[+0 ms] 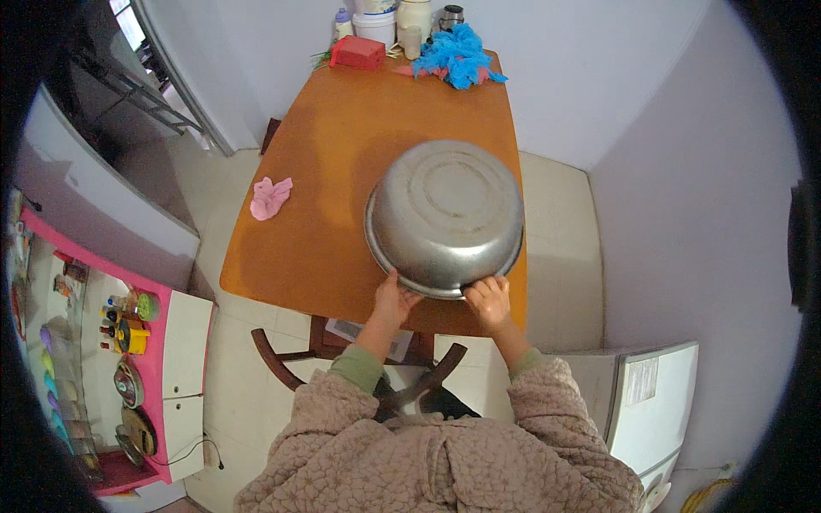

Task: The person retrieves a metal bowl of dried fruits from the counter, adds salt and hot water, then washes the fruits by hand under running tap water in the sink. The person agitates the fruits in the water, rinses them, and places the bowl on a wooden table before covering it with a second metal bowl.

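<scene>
A large metal basin is upside down over the right part of a wooden table, its ringed bottom facing up. My left hand grips the near rim at its left, the thumb on top and the fingers underneath. To the right, my right hand has its fingers curled over the near rim. Whether the rim rests on the table or is slightly raised cannot be told. A crumpled pink cloth lies near the table's left edge. Whatever may be beneath the basin is hidden.
At the table's far end are a red box, a blue crumpled cloth, a glass, a white bucket and jars. A wooden chair stands at the near edge. Pink-trimmed shelves are left, a white refrigerator right.
</scene>
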The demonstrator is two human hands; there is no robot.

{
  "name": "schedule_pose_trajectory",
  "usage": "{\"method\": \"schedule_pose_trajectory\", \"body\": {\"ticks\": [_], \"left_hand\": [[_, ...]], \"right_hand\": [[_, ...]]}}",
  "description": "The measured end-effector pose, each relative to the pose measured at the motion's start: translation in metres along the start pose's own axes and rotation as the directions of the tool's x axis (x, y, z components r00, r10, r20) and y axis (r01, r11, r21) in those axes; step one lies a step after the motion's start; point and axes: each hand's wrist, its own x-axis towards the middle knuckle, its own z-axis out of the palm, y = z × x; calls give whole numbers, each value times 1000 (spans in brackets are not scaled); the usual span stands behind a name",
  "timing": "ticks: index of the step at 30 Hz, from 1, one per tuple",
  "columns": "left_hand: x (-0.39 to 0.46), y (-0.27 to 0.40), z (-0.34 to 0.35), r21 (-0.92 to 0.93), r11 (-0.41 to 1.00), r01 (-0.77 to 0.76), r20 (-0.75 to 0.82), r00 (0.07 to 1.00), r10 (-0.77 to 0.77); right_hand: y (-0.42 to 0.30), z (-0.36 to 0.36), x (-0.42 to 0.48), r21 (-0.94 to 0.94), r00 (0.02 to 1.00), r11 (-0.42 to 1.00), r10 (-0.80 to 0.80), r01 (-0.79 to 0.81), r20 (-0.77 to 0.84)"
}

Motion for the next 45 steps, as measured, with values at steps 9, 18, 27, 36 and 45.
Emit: {"method": "schedule_pose_trajectory", "body": {"ticks": [9, 18, 27, 36, 45], "left_hand": [[10, 26, 14, 31, 996, -78, 22, 997, 78], [6, 31, 11, 132, 991, -36, 134, 991, 18], [-26, 23, -33, 142, 982, 125, 170, 974, -148], [-105, -49, -40, 374, 861, 343, 282, 843, -458], [-268, -203, -36, 801, 492, 340, 277, 518, -809]], "right_hand": [[17, 21, 22, 99, 996, 994, 59, -52, -68], [7, 2, 20, 70, 984, 982, 174, -176, 38], [-95, -49, -66, -86, 808, 812, 583, -577, 80], [-243, -115, -213, -170, 326, 310, 942, -936, -80], [-414, -222, -366, -128, -196, -277, 877, -952, -439]]}}
